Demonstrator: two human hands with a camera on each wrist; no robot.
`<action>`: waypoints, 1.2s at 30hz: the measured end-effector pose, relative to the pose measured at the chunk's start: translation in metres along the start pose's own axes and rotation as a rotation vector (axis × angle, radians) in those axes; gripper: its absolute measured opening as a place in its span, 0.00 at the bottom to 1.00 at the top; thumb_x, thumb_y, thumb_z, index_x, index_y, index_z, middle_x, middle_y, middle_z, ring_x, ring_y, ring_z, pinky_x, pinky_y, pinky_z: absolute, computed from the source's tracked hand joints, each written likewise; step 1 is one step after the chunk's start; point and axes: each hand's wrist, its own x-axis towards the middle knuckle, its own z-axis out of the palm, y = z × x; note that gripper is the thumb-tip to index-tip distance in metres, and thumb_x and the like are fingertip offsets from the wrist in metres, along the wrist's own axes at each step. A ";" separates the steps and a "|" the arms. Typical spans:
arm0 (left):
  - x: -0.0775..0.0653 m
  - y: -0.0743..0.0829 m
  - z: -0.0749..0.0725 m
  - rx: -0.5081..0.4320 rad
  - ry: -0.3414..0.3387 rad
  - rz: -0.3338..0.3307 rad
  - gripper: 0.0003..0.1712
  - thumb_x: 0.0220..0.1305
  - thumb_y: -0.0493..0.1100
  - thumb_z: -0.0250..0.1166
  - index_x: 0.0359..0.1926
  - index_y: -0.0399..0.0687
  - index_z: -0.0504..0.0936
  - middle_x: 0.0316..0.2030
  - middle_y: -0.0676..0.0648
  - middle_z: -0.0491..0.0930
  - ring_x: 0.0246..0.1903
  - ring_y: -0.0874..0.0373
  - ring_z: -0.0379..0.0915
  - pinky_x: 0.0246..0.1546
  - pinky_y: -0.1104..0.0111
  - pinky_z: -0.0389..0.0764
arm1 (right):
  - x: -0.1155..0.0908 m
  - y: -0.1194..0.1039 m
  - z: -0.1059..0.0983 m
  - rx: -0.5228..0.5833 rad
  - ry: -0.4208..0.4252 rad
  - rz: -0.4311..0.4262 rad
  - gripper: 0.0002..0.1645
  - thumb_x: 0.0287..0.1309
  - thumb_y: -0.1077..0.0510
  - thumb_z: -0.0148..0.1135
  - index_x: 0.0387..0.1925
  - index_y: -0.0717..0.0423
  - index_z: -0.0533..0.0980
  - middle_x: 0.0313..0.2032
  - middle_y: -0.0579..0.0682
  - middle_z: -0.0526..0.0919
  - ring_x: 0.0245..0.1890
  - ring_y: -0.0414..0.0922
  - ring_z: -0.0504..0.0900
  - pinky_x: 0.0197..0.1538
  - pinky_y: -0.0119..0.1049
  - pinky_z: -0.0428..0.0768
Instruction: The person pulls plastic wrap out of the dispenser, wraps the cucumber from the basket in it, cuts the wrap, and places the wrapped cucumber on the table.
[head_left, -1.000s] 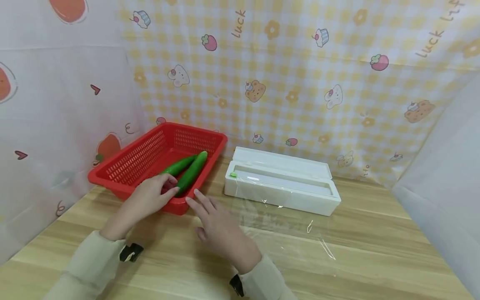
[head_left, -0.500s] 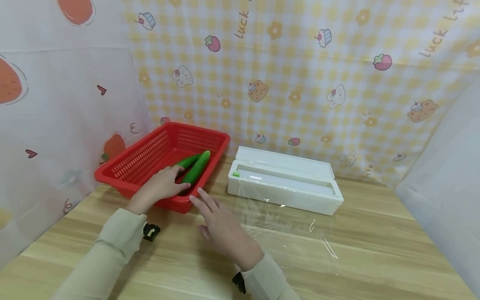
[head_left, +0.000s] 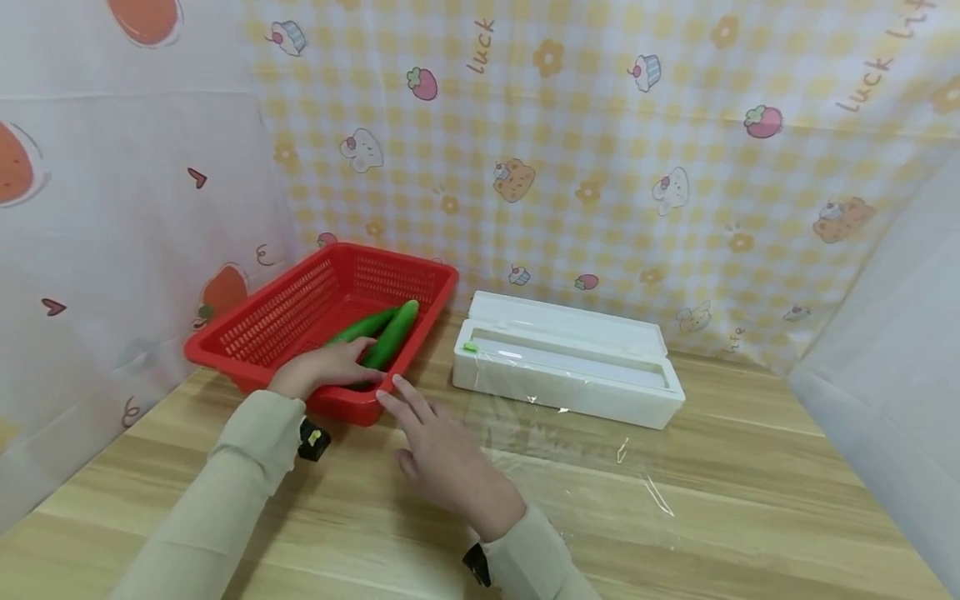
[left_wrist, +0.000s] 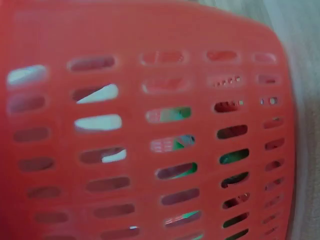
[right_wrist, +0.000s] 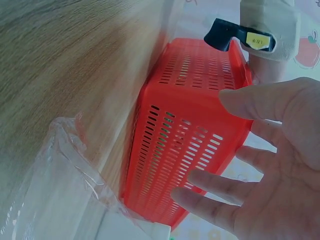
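Note:
Two green cucumbers lie side by side in a red plastic basket [head_left: 358, 407] at the left. My left hand [head_left: 328, 365] reaches over the near rim and holds the near end of the right cucumber [head_left: 395, 332], thumb on its right side and fingers on its left. The left cucumber [head_left: 365, 325] is partly behind that hand. My right hand [head_left: 450, 467] has its fingers spread, with fingertips at the basket's near right corner; its palm and fingers also show in the right wrist view. In the left wrist view the slotted basket wall [left_wrist: 135, 165] hides the left hand.
A white cling film dispenser [head_left: 566, 396] with its lid raised stands right of the basket, a green slider [head_left: 470, 347] at its left end. Clear cling film [head_left: 540, 450] stretches from it over the wooden table [head_left: 750, 483]. Patterned cloth [head_left: 585, 150] hangs behind.
My left hand has moved right and lower into the basket, from above the cucumbers to around the right one's near end. My right hand stays at the basket corner.

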 end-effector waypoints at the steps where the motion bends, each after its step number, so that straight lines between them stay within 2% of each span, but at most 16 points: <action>1: 0.001 0.000 0.000 -0.002 -0.030 -0.015 0.45 0.61 0.57 0.57 0.70 0.39 0.50 0.64 0.31 0.58 0.58 0.39 0.57 0.60 0.40 0.58 | 0.000 0.000 0.000 0.002 -0.005 0.003 0.43 0.59 0.52 0.59 0.71 0.40 0.49 0.73 0.42 0.46 0.59 0.50 0.71 0.55 0.41 0.75; 4: 0.003 0.000 0.000 0.002 -0.110 -0.046 0.43 0.63 0.56 0.55 0.72 0.46 0.48 0.67 0.31 0.53 0.61 0.36 0.52 0.60 0.38 0.54 | 0.001 0.000 0.000 -0.003 -0.015 0.008 0.43 0.59 0.52 0.59 0.71 0.40 0.49 0.73 0.42 0.45 0.58 0.50 0.72 0.55 0.40 0.76; 6: 0.006 0.000 0.001 0.007 -0.153 -0.056 0.41 0.63 0.55 0.54 0.72 0.48 0.50 0.67 0.31 0.53 0.61 0.36 0.52 0.60 0.38 0.54 | 0.000 0.000 -0.001 -0.006 -0.015 0.008 0.42 0.60 0.52 0.59 0.71 0.40 0.50 0.73 0.42 0.46 0.58 0.49 0.72 0.54 0.39 0.76; 10: 0.010 0.000 0.003 0.031 -0.228 -0.064 0.35 0.64 0.53 0.54 0.69 0.50 0.58 0.63 0.32 0.60 0.57 0.39 0.57 0.58 0.42 0.59 | -0.001 -0.001 -0.001 -0.004 -0.008 0.004 0.41 0.60 0.52 0.59 0.70 0.41 0.51 0.73 0.43 0.47 0.57 0.49 0.73 0.56 0.39 0.75; 14: 0.013 -0.001 0.003 0.040 -0.261 -0.082 0.31 0.64 0.49 0.54 0.67 0.50 0.63 0.59 0.35 0.65 0.53 0.43 0.59 0.54 0.47 0.63 | 0.000 -0.001 -0.002 0.002 -0.007 0.002 0.41 0.60 0.53 0.58 0.70 0.41 0.51 0.73 0.42 0.47 0.58 0.50 0.72 0.56 0.39 0.75; 22: 0.015 -0.001 0.003 0.036 -0.187 -0.031 0.22 0.62 0.41 0.57 0.58 0.48 0.73 0.53 0.38 0.69 0.49 0.45 0.62 0.50 0.50 0.65 | 0.000 -0.001 -0.004 0.013 -0.012 0.003 0.39 0.61 0.53 0.58 0.70 0.41 0.52 0.73 0.42 0.47 0.57 0.48 0.73 0.54 0.38 0.76; 27: 0.015 -0.001 0.003 0.016 -0.120 -0.026 0.24 0.61 0.39 0.58 0.59 0.49 0.72 0.52 0.37 0.69 0.49 0.43 0.62 0.48 0.50 0.66 | 0.001 0.000 -0.003 -0.010 0.007 -0.013 0.39 0.60 0.54 0.58 0.70 0.42 0.53 0.72 0.43 0.48 0.56 0.49 0.73 0.54 0.38 0.76; 32: 0.019 -0.001 0.003 -0.025 -0.015 0.032 0.31 0.62 0.38 0.56 0.67 0.44 0.61 0.56 0.34 0.66 0.50 0.41 0.62 0.49 0.50 0.68 | 0.001 -0.001 -0.003 -0.009 -0.003 0.001 0.39 0.60 0.53 0.58 0.70 0.42 0.53 0.72 0.43 0.48 0.58 0.49 0.73 0.56 0.38 0.75; 36: 0.020 -0.001 0.001 -0.079 0.068 -0.002 0.38 0.65 0.42 0.56 0.70 0.37 0.50 0.55 0.30 0.65 0.45 0.44 0.69 0.41 0.59 0.75 | 0.001 -0.001 -0.003 -0.014 -0.002 0.006 0.40 0.60 0.53 0.58 0.70 0.42 0.53 0.72 0.44 0.48 0.58 0.48 0.73 0.56 0.37 0.75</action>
